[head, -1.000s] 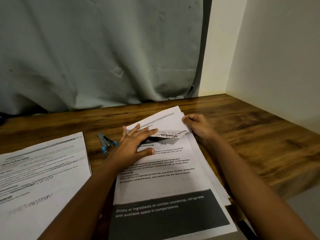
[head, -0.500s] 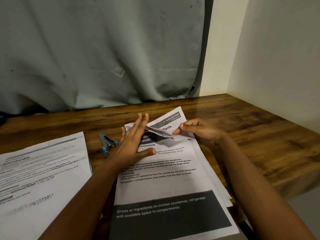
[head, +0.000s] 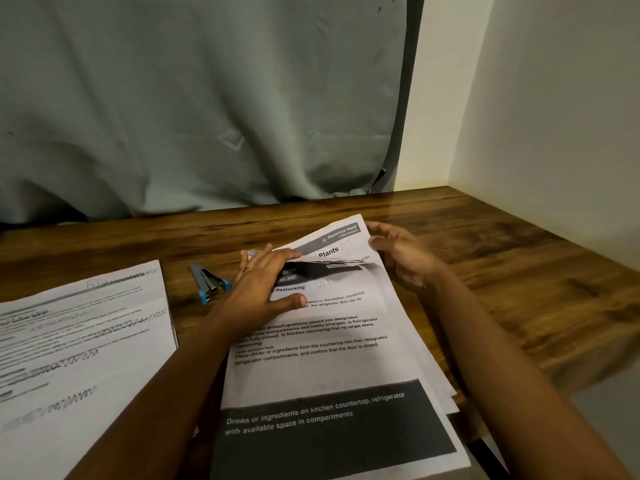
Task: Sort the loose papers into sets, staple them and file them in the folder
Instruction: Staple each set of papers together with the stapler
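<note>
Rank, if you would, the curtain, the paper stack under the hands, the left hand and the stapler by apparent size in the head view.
1. curtain
2. paper stack
3. left hand
4. stapler
This is apparent size only: the paper stack lies nearest the camera.

Home desk nook: wooden desk point(head: 485, 244), curtain point(head: 207, 116), stapler point(head: 209, 282)
</note>
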`<state>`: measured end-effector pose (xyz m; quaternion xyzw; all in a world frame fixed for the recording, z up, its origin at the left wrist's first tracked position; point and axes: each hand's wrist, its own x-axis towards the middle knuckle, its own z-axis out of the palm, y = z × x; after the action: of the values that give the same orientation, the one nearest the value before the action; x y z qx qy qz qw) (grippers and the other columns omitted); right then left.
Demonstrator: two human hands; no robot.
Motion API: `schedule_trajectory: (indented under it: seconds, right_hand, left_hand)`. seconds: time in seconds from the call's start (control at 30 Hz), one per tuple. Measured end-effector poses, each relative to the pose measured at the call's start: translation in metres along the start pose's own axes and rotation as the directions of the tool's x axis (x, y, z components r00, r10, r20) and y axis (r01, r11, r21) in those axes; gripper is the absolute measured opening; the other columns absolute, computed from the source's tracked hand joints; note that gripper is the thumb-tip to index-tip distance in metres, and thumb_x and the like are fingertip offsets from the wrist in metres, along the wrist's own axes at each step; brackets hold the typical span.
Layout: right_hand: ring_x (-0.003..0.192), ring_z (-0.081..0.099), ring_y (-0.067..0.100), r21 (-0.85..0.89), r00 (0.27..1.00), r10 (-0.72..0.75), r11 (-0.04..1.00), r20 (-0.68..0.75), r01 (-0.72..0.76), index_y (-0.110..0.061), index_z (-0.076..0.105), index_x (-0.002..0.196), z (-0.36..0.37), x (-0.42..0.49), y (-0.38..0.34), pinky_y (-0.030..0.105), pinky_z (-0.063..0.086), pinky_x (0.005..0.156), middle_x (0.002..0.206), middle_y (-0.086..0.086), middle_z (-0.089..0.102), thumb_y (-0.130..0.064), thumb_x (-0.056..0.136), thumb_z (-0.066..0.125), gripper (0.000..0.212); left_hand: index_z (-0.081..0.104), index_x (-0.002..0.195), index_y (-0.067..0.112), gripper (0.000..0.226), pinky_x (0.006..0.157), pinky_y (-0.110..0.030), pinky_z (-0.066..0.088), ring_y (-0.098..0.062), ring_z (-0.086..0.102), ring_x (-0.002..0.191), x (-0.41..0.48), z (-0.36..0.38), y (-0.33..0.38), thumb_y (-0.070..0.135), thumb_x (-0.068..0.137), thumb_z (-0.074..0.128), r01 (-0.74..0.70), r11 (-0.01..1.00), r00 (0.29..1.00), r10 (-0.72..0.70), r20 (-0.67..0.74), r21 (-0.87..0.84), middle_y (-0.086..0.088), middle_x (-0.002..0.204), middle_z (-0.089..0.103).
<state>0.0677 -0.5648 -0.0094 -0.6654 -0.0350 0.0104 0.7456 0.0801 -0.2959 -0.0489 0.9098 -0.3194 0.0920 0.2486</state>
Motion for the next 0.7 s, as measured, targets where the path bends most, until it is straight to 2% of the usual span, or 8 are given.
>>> schedule_trajectory:
  seconds: [0.07,0.13,0.2,0.27,0.3,0.4,0.53,0.7]
  right_hand:
    - [0.099,0.068,0.021,0.084,0.999,0.027,0.996,0.047,-0.031,-0.006,0.054,0.127,0.001,-0.007,-0.004,0.033,0.058,0.082,0.112,0.012,0.069,-0.016,0.100,0.042,0.032]
    - [0.098,0.069,0.022,0.118,0.992,0.076,0.989,0.104,-0.088,-0.010,0.060,0.114,-0.001,-0.014,-0.007,0.031,0.059,0.076,0.109,0.011,0.070,-0.036,0.094,0.043,0.037]
    - [0.096,0.069,0.022,0.079,0.981,0.114,0.989,0.157,-0.127,-0.011,0.061,0.111,-0.003,-0.021,-0.007,0.030,0.060,0.071,0.108,0.010,0.071,-0.042,0.083,0.054,0.042]
    - [0.096,0.069,0.025,0.038,0.961,0.136,0.988,0.240,-0.150,-0.007,0.061,0.114,-0.004,-0.028,-0.004,0.033,0.060,0.072,0.113,0.013,0.069,-0.035,0.070,0.077,0.054]
    - [0.098,0.068,0.028,-0.002,0.946,0.162,0.986,0.280,-0.168,-0.007,0.061,0.116,-0.005,-0.030,-0.003,0.035,0.060,0.073,0.116,0.015,0.067,-0.030,0.066,0.082,0.059]
    - [0.102,0.067,0.032,-0.132,0.922,0.214,0.975,0.322,-0.180,-0.010,0.060,0.119,-0.002,-0.039,0.001,0.041,0.059,0.076,0.119,0.016,0.065,-0.011,0.078,0.071,0.042]
    - [0.102,0.067,0.030,-0.213,0.967,0.151,0.971,0.208,-0.106,-0.008,0.059,0.120,0.005,-0.044,0.008,0.041,0.057,0.082,0.120,0.016,0.065,0.003,0.087,0.059,0.035]
    - [0.113,0.059,0.040,-0.210,0.994,0.112,0.972,0.005,-0.108,0.002,0.058,0.120,0.016,-0.042,0.013,0.053,0.046,0.097,0.123,0.021,0.062,0.012,0.087,0.054,0.035]
  left_hand:
    - [0.025,0.145,0.036,0.093,0.118,-0.049,-0.006,-0.017,0.005,0.147,-0.002,-0.002,0.002,0.081,0.064,0.038,-0.003,1.000,1.000,0.003,-0.014,-0.005,0.003,0.156,0.025]
    - [0.021,0.148,0.032,0.100,0.118,-0.049,-0.006,-0.017,0.005,0.147,-0.002,-0.002,0.004,0.081,0.063,0.037,0.007,1.000,1.000,-0.008,-0.015,-0.009,0.003,0.157,0.021]
    - [0.012,0.151,0.033,0.105,0.118,-0.048,-0.008,-0.017,0.003,0.147,-0.002,-0.001,0.004,0.082,0.062,0.038,0.021,1.000,1.000,-0.021,-0.010,-0.012,0.004,0.159,0.014]
    - [0.001,0.151,0.036,0.110,0.117,-0.046,-0.010,-0.017,0.000,0.147,-0.003,0.000,0.005,0.083,0.063,0.048,0.027,0.999,0.999,-0.027,-0.016,-0.019,0.004,0.160,0.005]
    - [-0.004,0.150,0.038,0.111,0.117,-0.045,-0.010,-0.017,-0.002,0.147,-0.004,0.000,0.006,0.081,0.066,0.053,0.033,0.999,0.999,-0.034,-0.025,-0.023,0.004,0.160,0.001]
    - [-0.015,0.146,0.042,0.109,0.115,-0.046,-0.012,-0.018,-0.009,0.146,-0.004,0.000,0.007,0.071,0.069,0.056,0.052,0.997,0.997,-0.055,-0.054,-0.053,0.001,0.160,-0.009]
    - [-0.017,0.147,0.040,0.115,0.113,-0.047,-0.015,-0.024,-0.014,0.146,-0.004,0.001,0.005,0.082,0.065,0.052,0.045,0.998,0.995,-0.049,-0.091,-0.054,-0.004,0.160,-0.011]
    - [-0.009,0.151,0.033,0.119,0.115,-0.048,-0.011,-0.018,-0.017,0.145,-0.008,-0.002,0.008,0.090,0.060,0.042,0.045,0.994,0.978,-0.065,-0.200,-0.103,-0.005,0.161,-0.007]
